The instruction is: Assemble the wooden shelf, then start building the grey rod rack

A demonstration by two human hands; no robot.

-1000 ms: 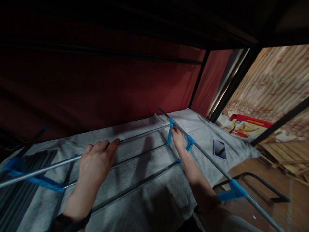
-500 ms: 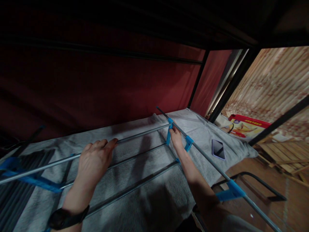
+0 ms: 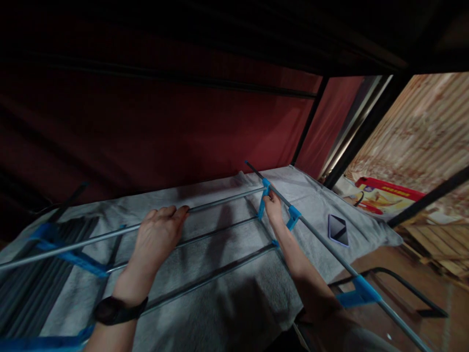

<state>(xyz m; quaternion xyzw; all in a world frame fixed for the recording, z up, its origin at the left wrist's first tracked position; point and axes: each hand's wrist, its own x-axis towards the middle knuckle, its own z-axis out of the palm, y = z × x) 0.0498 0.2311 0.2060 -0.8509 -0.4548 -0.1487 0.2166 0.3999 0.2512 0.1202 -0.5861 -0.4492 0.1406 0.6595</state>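
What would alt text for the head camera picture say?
Two bare hands grip a metal rack with blue plastic joints over a grey cloth: the left hand on a long rod, the right hand at a blue joint. A phone lies on the cloth to the right.

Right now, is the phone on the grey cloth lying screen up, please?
Yes, it seems so: the phone lies flat on the grey cloth, its dark glossy face upward.

L hand [image 3: 158,238] palm down, R hand [image 3: 273,208] fingers curled
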